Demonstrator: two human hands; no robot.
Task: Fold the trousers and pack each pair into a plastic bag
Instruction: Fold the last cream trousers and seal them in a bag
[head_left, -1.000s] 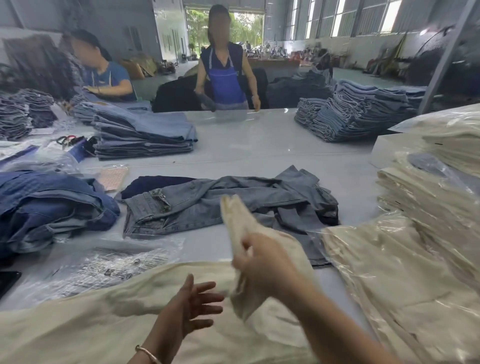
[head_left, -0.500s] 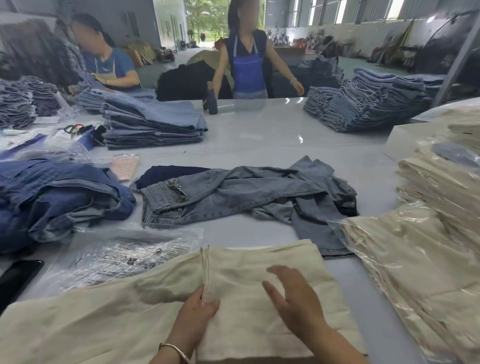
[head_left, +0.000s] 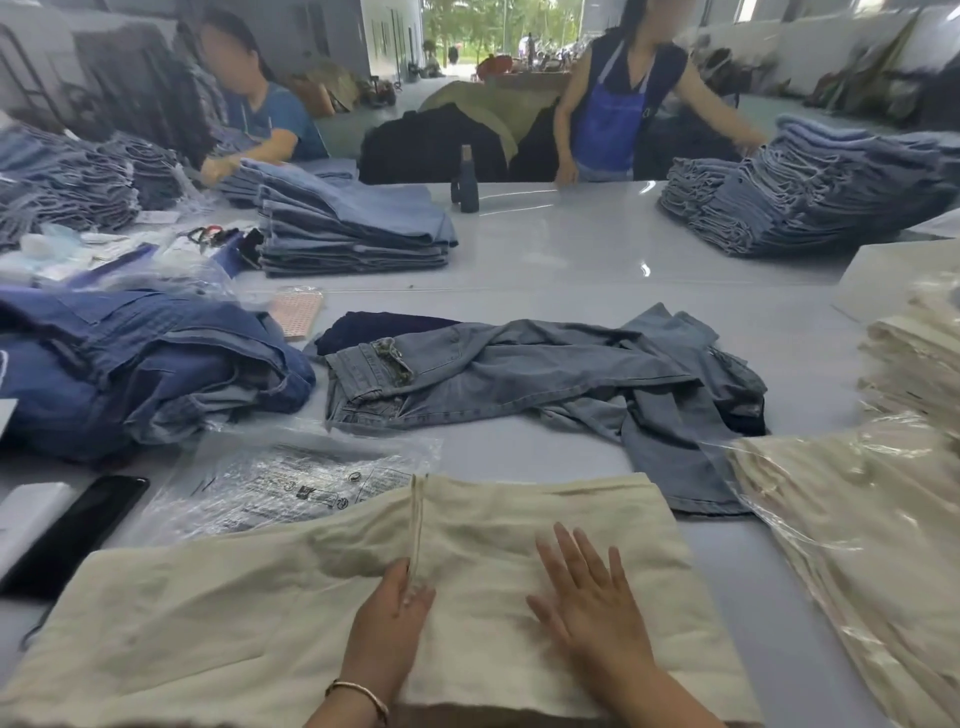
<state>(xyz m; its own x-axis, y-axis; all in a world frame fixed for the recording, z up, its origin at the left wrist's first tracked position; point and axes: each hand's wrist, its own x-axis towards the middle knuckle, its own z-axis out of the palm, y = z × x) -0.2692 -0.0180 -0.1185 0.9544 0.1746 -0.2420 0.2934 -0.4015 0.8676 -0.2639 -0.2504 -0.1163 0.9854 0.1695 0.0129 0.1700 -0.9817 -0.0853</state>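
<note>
Cream trousers (head_left: 249, 613) lie across the near edge of the table, their right part folded over on top. My right hand (head_left: 592, 608) presses flat on the folded layer with fingers spread. My left hand (head_left: 387, 629) rests at the fold's left edge, fingertips tucked under the hem so its grip is hidden. Empty clear plastic bags (head_left: 291, 483) with printed text lie just beyond the trousers on the left. Bagged cream trousers (head_left: 857, 519) are piled at the right.
A crumpled grey-blue pair of jeans (head_left: 519, 374) lies mid-table. A heap of blue denim (head_left: 130, 364) sits at left, a black phone (head_left: 78, 530) nearer me. Folded jeans stacks (head_left: 348, 228) (head_left: 800, 192) stand farther back, where two people work. A dark bottle (head_left: 466, 182) stands mid-back.
A second ago my right hand held the trouser leg up in the air. It has laid the leg down folded over, and both hands now rest on the cloth.
</note>
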